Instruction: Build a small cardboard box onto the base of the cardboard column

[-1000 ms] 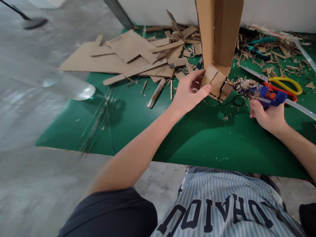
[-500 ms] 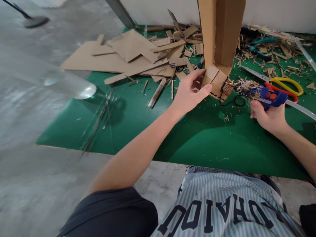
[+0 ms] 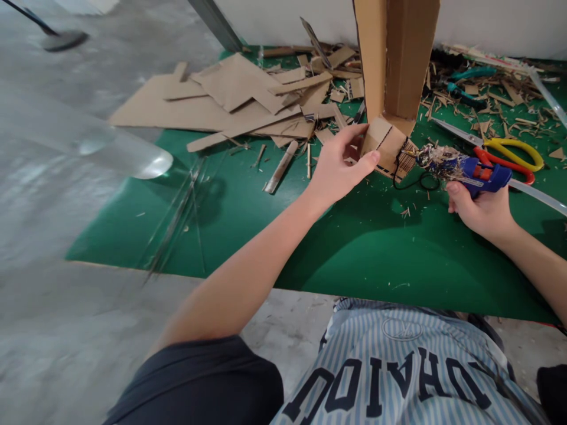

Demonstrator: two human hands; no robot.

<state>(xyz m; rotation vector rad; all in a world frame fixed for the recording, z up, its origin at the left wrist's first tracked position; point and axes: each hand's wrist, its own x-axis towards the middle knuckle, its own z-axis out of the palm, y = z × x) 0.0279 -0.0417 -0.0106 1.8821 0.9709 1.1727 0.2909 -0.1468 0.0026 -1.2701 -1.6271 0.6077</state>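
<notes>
My left hand (image 3: 340, 167) grips a small cardboard piece (image 3: 384, 141) between thumb and fingers. Narrow ribbed strips and a thin black cord (image 3: 401, 158) are at that piece's right end. In my right hand (image 3: 481, 206) is a blue hot glue gun (image 3: 487, 172), its front matted with strings of glue and scraps. The gun's nozzle points left and reaches the ribbed end of the cardboard piece; whether it touches I cannot tell. A clear glue stick (image 3: 538, 196) sticks out of the gun's back. Behind the piece stands a tall folded cardboard column (image 3: 401, 65).
Scissors (image 3: 509, 150) with yellow and red handles lie right of the column on the green tabletop (image 3: 354, 248). Cardboard offcuts (image 3: 248, 88) are heaped at the back left. Teal-handled pliers (image 3: 465, 88) lie among scraps at the back right.
My right hand has brought the glue gun slightly left, its nozzle closer in to the ribbed end of the cardboard piece. My left hand has hardly moved.
</notes>
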